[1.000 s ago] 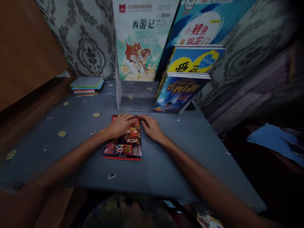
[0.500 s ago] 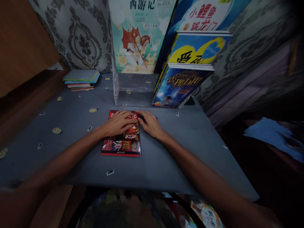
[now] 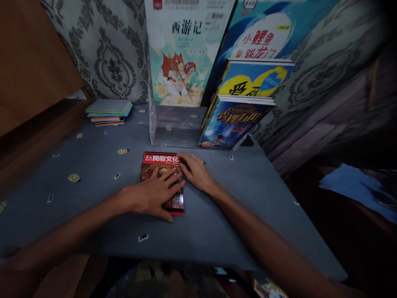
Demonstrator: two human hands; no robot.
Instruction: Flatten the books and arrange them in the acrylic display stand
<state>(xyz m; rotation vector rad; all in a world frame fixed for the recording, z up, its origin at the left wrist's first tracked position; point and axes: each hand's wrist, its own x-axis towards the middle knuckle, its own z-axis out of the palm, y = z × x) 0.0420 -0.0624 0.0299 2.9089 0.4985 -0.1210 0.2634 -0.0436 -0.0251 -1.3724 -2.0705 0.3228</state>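
A small red and dark book (image 3: 161, 158) with Chinese lettering lies closed and flat on the grey table. Across its lower middle rests my left hand (image 3: 156, 192), palm down with the fingers spread, covering much of the cover. My right hand (image 3: 197, 173) lies at the book's upper right edge. Its fingertips touch that corner, and its fingers are stretched out rather than wrapped round anything.
Behind the book stands a clear acrylic rack (image 3: 176, 138) holding several upright books, among them a blue one (image 3: 231, 124) at the front. A short stack of small books (image 3: 108, 111) sits at the back left. The patterned tablecloth (image 3: 217, 236) reaches the near edge.
My left hand has slid down the cover toward me and spread its fingers, uncovering the title. The right hand stays at the upper right corner. The view has tilted up slightly.
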